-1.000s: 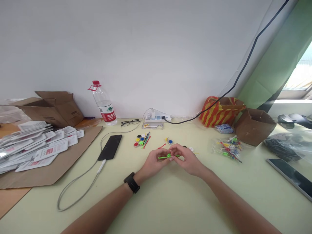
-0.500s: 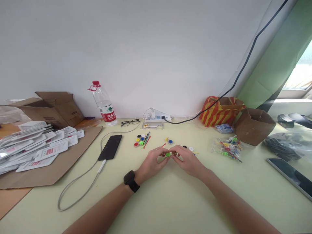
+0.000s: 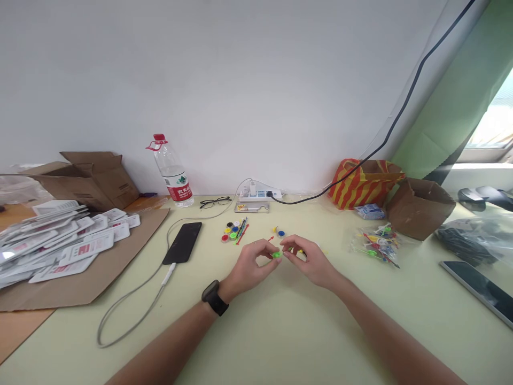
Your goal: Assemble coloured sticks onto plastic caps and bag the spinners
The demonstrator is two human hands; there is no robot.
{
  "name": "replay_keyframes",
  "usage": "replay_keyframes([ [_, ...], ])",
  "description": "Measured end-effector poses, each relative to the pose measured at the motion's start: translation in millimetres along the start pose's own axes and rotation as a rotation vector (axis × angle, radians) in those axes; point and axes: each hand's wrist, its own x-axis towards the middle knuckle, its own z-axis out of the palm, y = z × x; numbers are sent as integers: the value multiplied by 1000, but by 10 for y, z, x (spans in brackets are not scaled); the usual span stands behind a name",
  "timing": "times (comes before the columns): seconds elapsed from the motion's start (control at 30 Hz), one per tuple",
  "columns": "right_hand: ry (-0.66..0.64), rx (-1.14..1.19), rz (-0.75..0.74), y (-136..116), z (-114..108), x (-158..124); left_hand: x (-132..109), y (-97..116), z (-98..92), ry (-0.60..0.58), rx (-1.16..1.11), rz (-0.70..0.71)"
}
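A small green plastic disc (image 3: 276, 255) is pinched between the thumb and fingers of my left hand (image 3: 256, 263), just above the table. Beside it, my right hand (image 3: 311, 261) has its thumb and index finger curled together near the disc. A bit of green shows behind those right fingers, but what they hold is too small to make out. Beyond my hands lie a blue disc (image 3: 281, 233), a little yellow piece (image 3: 274, 229) and a red arrow (image 3: 271, 238). White and yellow pieces are partly hidden behind my right hand.
Coloured discs (image 3: 230, 231) and thin arrows (image 3: 242, 233) lie to the left. A phone (image 3: 182, 243) on its cable, a water bottle (image 3: 176, 179), glasses (image 3: 215, 202) and a power strip (image 3: 260, 191) stand farther out. A bag of plastic parts (image 3: 377, 243) and a tablet (image 3: 479, 291) are rightward.
My right fingertips have drawn slightly away from the green disc, leaving a small gap. My left hand keeps its pinch on the disc. The view has shifted slightly.
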Motion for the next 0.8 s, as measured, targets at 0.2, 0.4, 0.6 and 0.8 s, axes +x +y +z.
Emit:
replay_keyframes([
  [0.2, 89, -31, -3, -6, -67, 22, 56, 4, -53, -72, -408, -209],
  [0.4, 215, -72, -87, -53, -59, -9, 71, -119, -32, 22, -377, -259],
  [0.6, 160, -7, -54, -112, -1, -60, 78, -107, -26, 59, -407, -259],
  [0.8, 187, 2, -54, -77, 39, -88, 84, -92, -33, 101, -438, -283],
])
